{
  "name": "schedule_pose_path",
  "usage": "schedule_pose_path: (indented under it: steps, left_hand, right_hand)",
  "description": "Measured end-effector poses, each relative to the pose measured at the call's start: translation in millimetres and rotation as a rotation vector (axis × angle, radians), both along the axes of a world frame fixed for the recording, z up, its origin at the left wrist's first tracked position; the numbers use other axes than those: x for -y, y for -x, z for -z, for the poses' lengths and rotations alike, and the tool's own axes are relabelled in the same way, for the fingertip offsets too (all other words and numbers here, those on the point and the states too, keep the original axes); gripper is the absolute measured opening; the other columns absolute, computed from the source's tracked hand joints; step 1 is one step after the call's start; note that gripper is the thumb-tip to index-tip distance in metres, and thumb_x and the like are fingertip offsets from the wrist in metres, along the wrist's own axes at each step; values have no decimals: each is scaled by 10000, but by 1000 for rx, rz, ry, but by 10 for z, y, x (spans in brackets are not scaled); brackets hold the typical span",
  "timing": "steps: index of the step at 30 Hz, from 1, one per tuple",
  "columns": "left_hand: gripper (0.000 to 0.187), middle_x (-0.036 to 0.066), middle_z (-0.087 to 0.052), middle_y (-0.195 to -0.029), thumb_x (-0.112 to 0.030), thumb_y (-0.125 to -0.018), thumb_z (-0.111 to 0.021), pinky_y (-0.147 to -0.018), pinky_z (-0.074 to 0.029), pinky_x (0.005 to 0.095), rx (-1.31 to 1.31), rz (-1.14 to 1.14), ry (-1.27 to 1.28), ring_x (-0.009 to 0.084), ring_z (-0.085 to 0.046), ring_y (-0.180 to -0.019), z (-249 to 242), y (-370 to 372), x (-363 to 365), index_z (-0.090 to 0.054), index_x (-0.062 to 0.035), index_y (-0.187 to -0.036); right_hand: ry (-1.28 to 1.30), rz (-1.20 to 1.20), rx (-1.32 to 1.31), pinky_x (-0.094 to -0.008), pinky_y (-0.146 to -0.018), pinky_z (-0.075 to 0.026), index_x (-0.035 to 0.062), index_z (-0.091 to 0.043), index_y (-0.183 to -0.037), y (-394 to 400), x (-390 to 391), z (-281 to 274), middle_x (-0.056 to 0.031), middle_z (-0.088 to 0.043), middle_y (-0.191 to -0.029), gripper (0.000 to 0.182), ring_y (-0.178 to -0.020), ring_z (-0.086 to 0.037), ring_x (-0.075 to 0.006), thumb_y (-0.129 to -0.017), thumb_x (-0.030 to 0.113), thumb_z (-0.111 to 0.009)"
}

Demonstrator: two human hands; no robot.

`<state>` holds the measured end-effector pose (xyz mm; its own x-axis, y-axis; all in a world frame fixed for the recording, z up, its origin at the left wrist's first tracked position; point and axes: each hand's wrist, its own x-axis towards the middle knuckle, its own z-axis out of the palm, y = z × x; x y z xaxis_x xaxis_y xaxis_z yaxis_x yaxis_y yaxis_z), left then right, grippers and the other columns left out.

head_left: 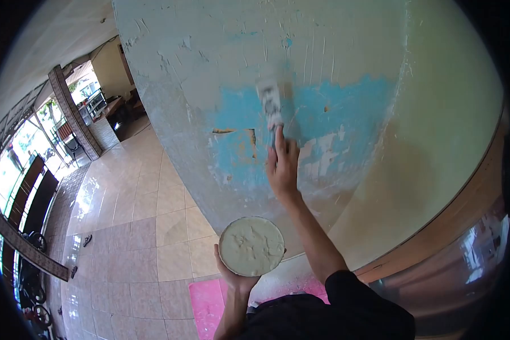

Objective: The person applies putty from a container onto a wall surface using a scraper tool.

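My right hand (284, 167) is closed round the handle of a putty knife (270, 102), its index finger stretched along toward the blade. The blade, smeared by motion and spotted with putty, overlaps the upper part of a bright blue patch on the wall (345, 107). Pale grey-green filler coats the wall above the patch. Lower down, my left hand (235, 277) grips a round tub of pale putty (252, 246) from its left side and below. Lumps and ridges mark the putty's surface.
Cracked, broken plaster (254, 141) shows within the blue area. A pink sheet (207, 306) lies on the floor beneath the tub. Tiled floor (130, 238) stretches left toward a pillar (73, 110) and parked motorbikes (37, 306). A brown wooden surface (436, 249) borders the wall at right.
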<state>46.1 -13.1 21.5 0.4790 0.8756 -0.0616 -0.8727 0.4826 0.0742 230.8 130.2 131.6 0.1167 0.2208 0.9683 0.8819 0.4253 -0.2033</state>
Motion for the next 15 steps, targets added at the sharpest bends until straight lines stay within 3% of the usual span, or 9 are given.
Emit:
schedule_pose_path:
  steps: [4, 9, 12, 15]
  left_hand:
    - [783, 134, -314, -1510, -679, -871, -420, -1077, -204, 710, 3, 15, 4, 407, -303, -1366, -26, -5, 5, -356, -164, -1457]
    - [785, 130, -323, -1507, -682, -869, -422, -1086, -214, 689, 2, -5, 20, 399, -307, -1368, 40, 12, 10, -357, -167, -1459]
    - [784, 128, -329, -1504, -681, -871, -421, -1092, -220, 676, -18, -15, 23, 397, -310, -1367, 18, 7, 12, -358, -166, -1458]
    - [780, 128, -328, -1504, -679, -874, -419, -1091, -221, 676, 5, 13, -4, 397, -312, -1365, -21, 4, 20, -359, -165, -1457]
  right_hand:
    - [55, 64, -13, -377, -759, -368, 53, -374, -1465, -66, -117, -92, -113, -530, -948, 571, -848, -487, -256, -928, 77, -568]
    - [178, 10, -22, -384, -770, -374, 82, -374, -1472, -153, 22, 849, -119, -543, -987, 587, -863, -496, -257, -921, 74, -577]
    - [86, -42, -27, -387, -770, -373, 77, -380, -1467, -189, 44, 686, -116, -547, -978, 587, -864, -498, -255, -916, 71, -582]
    - [9, -26, 10, -395, -808, -391, 52, -336, -1484, -95, 37, 36, -139, -531, -988, 578, -865, -492, -282, -942, 54, -537]
